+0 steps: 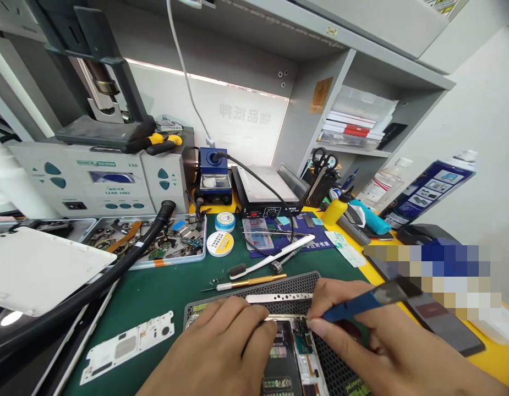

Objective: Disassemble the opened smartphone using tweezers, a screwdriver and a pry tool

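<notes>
An opened phone (291,352) with its circuit board exposed lies on a grey perforated mat (287,289) at the bottom centre. My left hand (221,346) rests on the phone's left side, fingers pressed down on its top edge. My right hand (361,341) pinches a blue-handled tool (361,301) whose tip meets the phone's upper right part near a connector.
A white brush (271,258), a gold-handled tool (246,283) and a white phone plate (126,346) lie on the green mat. A parts tray (155,242), black hose (114,275), hot plate (262,192), solder tins and a dark phone (444,324) surround the work spot.
</notes>
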Tool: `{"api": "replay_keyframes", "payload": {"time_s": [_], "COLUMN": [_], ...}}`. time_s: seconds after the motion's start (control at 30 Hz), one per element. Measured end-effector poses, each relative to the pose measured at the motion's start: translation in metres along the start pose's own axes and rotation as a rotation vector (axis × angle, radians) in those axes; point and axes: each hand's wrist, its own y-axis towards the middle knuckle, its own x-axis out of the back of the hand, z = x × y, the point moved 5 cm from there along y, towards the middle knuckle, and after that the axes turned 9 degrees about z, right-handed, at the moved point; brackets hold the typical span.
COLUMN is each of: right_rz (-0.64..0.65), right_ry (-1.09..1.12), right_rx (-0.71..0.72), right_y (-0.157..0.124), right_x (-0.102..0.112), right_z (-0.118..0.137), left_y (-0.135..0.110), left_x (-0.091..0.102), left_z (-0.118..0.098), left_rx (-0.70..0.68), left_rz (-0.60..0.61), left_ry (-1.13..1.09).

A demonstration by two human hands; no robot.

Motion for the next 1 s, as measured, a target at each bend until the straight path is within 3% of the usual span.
{"api": "replay_keyframes", "payload": {"time_s": [0.1, 0.27, 0.6, 0.77, 0.9, 1.0], "right_rz": [0.028, -0.071, -0.096, -0.04, -0.111, -0.111], "right_ry": [0.026, -0.027, 0.079, 0.203, 0.146, 0.225], "right_rx": [-0.01, 0.059, 0.007, -0.075, -0.051, -0.058], "right_y": [0.002, 0.003, 0.006, 0.011, 0.013, 0.013], "right_x": [-0.001, 0.003, 0.003, -0.002, -0.001, -0.002], "right_z": [0.0, 0.001, -0.002, -0.008, -0.009, -0.012], "left_y": [0.0, -0.001, 0.001, 0.002, 0.004, 0.004], "left_x": [0.001, 0.004, 0.009, 0.011, 0.015, 0.018], "left_z": [0.0, 0.001, 0.0, 0.0, -0.001, -0.003], "left_rx": [0.005, 0.039, 0.093, 0.129, 0.147, 0.154], "left_rz": [0.02, 0.105, 0.151, 0.164, 0.174, 0.188], "left_ry": [-0.047, -0.087, -0.163, -0.194, -0.221, -0.219]}}
